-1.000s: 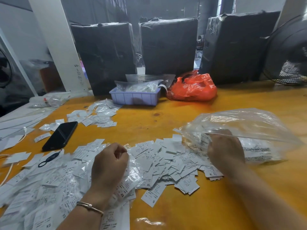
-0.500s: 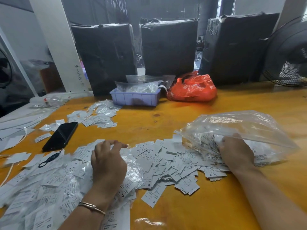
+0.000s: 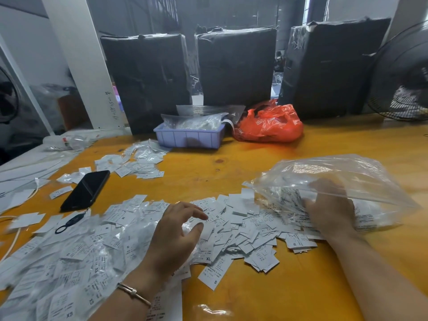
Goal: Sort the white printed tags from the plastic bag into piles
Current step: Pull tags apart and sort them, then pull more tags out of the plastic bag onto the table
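A black phone (image 3: 86, 190) is laid face up on the orange desk (image 3: 254, 172), with a black ring loop (image 3: 68, 224) just beside it. A lilac tray (image 3: 188, 138) and a red plastic sack (image 3: 269, 125) are set before three black-wrapped parcels (image 3: 236, 66). A fan (image 3: 404, 75) is seen far right.

I read the lighting as dim and diffuse, daylight entering at the rear. Glare on the plastic bag (image 3: 328, 181) and the table (image 3: 278, 158). Right hand (image 3: 330, 210) motion-blurred; left hand (image 3: 178, 235) sharper. Wide-angle bending at the edges; far-left tags (image 3: 46, 274) smeared.
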A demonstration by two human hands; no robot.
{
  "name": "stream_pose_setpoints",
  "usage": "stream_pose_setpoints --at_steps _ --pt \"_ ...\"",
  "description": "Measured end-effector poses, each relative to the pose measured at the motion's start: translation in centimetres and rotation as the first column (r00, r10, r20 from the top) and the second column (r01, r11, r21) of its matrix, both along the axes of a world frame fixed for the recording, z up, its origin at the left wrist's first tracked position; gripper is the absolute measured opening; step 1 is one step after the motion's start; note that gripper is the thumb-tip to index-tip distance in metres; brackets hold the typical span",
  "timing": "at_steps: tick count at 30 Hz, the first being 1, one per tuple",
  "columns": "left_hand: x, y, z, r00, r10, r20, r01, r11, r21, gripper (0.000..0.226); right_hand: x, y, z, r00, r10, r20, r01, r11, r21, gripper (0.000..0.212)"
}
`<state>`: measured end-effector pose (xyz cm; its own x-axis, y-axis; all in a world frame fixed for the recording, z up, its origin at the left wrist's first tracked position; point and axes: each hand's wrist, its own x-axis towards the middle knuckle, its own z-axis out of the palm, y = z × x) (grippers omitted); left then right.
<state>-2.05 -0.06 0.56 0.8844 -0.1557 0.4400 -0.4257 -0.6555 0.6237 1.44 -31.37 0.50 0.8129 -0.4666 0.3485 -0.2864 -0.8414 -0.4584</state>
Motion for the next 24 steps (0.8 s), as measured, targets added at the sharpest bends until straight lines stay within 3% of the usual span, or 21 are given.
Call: stream_pose_setpoints --at_steps 2,4,7,11,17,20,22,24 --pt "0.0 0.0 0.0 1.0 -0.007 0.0 0.007 1.0 -0.003 0.024 0.4 0.0 -0.3 0.979 -0.016 -0.201 -0.003 0.995 -0.096 0.014" --pt "0.0 0.0 0.0 1.0 -0.012 -0.003 0.012 1.0 0.0 0.023 0.6 -0.1 -0.5 0.975 -0.033 -0.222 0.014 0.996 -0.086 0.016" --pt "-0.1 -0.1 0.0 1.0 -0.017 -0.004 0.017 1.0 0.006 0.021 0.4 -0.3 -0.5 0.985 -0.071 -0.158 0.078 0.996 0.033 0.013" --pt "-0.2 -0.2 0.2 0.999 -0.036 -0.009 0.036 0.999 0.003 0.021 0.4 -0.3 -0.5 0.993 -0.055 -0.101 0.055 0.998 -0.006 0.018" --pt "-0.2 -0.2 0.2 0.999 -0.043 -0.013 0.043 0.999 -0.004 0.02 -0.8 0.3 0.5 0.972 0.046 0.23 -0.027 0.996 -0.087 0.01" --pt "-0.2 -0.2 0.2 0.999 -0.047 -0.02 0.047 0.999 -0.006 0.02 -1.8 1.5 1.3 0.954 0.103 0.281 -0.107 0.994 -0.001 0.016" --pt "-0.2 -0.3 0.1 0.998 -0.06 -0.028 0.06 0.998 -0.01 0.018 -2.6 3.2 1.7 0.943 0.249 0.223 -0.28 0.953 0.119 0.019" --pt "-0.2 -0.3 0.1 0.994 -0.099 -0.05 0.096 0.994 -0.054 0.018 -3.6 5.2 2.3 0.848 0.488 0.209 -0.529 0.756 0.386 0.014"
